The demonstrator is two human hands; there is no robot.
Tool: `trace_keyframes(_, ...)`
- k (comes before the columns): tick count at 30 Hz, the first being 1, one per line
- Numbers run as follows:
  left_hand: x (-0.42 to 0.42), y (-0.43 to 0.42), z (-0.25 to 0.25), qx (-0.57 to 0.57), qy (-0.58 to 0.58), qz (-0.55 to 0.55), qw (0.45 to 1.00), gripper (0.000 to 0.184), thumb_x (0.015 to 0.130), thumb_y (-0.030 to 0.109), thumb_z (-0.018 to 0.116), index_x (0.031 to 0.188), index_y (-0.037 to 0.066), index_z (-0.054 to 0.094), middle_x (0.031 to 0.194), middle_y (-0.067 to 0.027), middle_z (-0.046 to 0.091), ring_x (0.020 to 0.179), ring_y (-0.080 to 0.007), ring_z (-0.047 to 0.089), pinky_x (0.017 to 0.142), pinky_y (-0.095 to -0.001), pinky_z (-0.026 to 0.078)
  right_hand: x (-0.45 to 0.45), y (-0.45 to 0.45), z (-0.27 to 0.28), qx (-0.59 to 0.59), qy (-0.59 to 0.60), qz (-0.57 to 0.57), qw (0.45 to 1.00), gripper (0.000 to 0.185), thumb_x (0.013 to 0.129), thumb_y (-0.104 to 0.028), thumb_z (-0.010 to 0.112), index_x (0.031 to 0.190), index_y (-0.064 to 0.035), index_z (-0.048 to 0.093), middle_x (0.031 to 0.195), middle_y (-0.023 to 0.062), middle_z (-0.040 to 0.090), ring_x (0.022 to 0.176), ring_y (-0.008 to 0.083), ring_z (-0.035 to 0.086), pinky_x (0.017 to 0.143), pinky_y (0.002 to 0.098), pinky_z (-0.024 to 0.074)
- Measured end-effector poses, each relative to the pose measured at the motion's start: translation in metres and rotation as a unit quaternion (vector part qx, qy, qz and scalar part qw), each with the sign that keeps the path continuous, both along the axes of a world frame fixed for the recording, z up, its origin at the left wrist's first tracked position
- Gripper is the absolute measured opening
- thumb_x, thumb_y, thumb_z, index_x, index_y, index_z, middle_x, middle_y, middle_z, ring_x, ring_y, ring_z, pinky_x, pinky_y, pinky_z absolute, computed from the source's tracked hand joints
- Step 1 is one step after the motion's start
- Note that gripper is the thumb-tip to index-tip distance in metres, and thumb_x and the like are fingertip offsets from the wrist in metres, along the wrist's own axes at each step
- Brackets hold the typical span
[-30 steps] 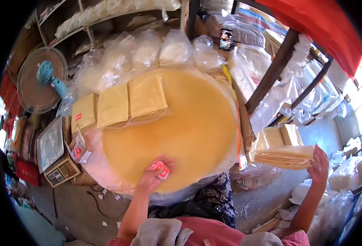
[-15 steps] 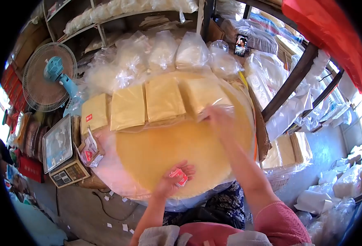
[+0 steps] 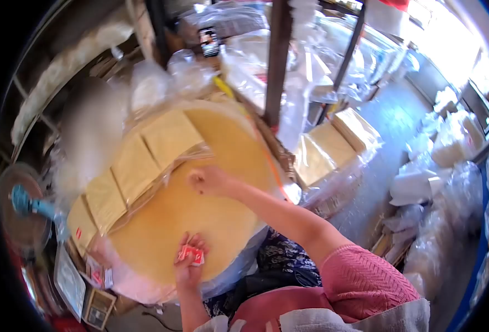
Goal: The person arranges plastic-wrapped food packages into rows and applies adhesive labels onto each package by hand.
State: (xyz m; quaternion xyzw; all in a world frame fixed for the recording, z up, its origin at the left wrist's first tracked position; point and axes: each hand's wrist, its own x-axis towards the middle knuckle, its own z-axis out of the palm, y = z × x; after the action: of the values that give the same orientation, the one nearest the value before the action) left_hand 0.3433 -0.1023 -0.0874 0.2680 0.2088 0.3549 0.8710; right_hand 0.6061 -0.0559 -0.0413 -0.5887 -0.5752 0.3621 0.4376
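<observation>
My left hand (image 3: 189,259) is low over the round yellow tabletop (image 3: 167,221), palm up, its fingers curled round a small stack of red-and-white labels (image 3: 191,255). My right hand (image 3: 210,181) is above the tabletop, just in front of the nearest bagged stack of yellowish sheets (image 3: 172,138) and apart from it. Its fingers are bent together, and whatever they may hold is hidden. Several such bagged stacks lie side by side along the table's far left edge. A red label (image 3: 79,233) shows on the stack at the far left end (image 3: 82,226).
A blue fan (image 3: 20,199) stands left of the table, with a carton (image 3: 98,307) below it. Behind are filled plastic bags (image 3: 150,83) and a phone (image 3: 208,41). A dark post (image 3: 278,61) rises by more bagged sheets (image 3: 324,146). Plastic bundles (image 3: 438,193) line the right side.
The view has swung to the right. My right hand has left the end bagged stack and come back over the bare tabletop. My left hand still holds the labels.
</observation>
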Motion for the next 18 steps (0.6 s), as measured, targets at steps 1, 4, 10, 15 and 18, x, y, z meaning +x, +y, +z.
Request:
trace_keyframes(1, 0.000, 0.001, 0.001, 0.006, 0.003, -0.006, 1.000, 0.059, 0.075, 0.007, 0.065, 0.128, 0.005, 0.037, 0.119, -0.0166, 0.049, 0.103, -0.0271, 0.052, 0.089, -0.0438, 0.044, 0.006, -0.029, 0.017, -0.001, 0.038, 0.030, 0.999, 0.024, 0.089, -0.025, 0.052, 0.087, -0.0039, 0.061, 0.067, 0.0034, 0.060, 0.060, 0.0106, 0.058, 0.056, 0.0262, 0.0465)
trace_keyframes(4, 0.002, 0.001, 0.002, 0.019, 0.014, -0.008, 1.000, 0.063, 0.074, 0.007, 0.066, 0.129, 0.005, 0.035, 0.119, -0.0167, 0.049, 0.102, -0.0265, 0.053, 0.088, -0.0437, 0.045, 0.066, -0.138, 0.053, -0.038, 0.127, 0.067, 0.989, 0.026, 0.093, -0.024, 0.048, 0.085, -0.0019, 0.060, 0.070, 0.0031, 0.059, 0.064, 0.0099, 0.058, 0.059, 0.0254, 0.0480)
trace_keyframes(10, 0.005, 0.002, 0.000, 0.024, 0.029, -0.011, 0.999, 0.063, 0.073, 0.006, 0.067, 0.128, 0.006, 0.036, 0.119, -0.0163, 0.049, 0.101, -0.0245, 0.054, 0.086, -0.0426, 0.046, 0.230, -0.272, -0.037, -0.049, 0.150, -0.510, 0.845, 0.028, 0.088, -0.032, 0.053, 0.073, -0.0081, 0.056, 0.059, 0.0013, 0.052, 0.049, 0.0096, 0.051, 0.047, 0.0242, 0.0431)
trace_keyframes(15, 0.004, 0.004, -0.004, 0.019, 0.021, -0.017, 0.999, 0.061, 0.076, 0.006, 0.064, 0.130, 0.009, 0.036, 0.121, -0.0163, 0.049, 0.103, -0.0254, 0.053, 0.085, -0.0424, 0.047, 0.429, -0.372, -0.188, -0.115, -0.154, -0.715, 0.672, 0.046, 0.082, -0.048, 0.054, 0.082, -0.0022, 0.059, 0.064, 0.0077, 0.056, 0.051, 0.0179, 0.053, 0.044, 0.0320, 0.0432)
trace_keyframes(18, 0.003, 0.007, -0.002, 0.007, 0.015, -0.014, 1.000, 0.060, 0.074, 0.005, 0.065, 0.127, 0.009, 0.039, 0.118, -0.0168, 0.050, 0.102, -0.0266, 0.053, 0.085, -0.0443, 0.046, 0.504, -0.389, -0.235, -0.219, -0.061, -0.771, 0.594, 0.071, 0.072, -0.066, 0.055, 0.093, 0.0024, 0.059, 0.076, 0.0141, 0.058, 0.056, 0.0248, 0.054, 0.043, 0.0368, 0.0431)
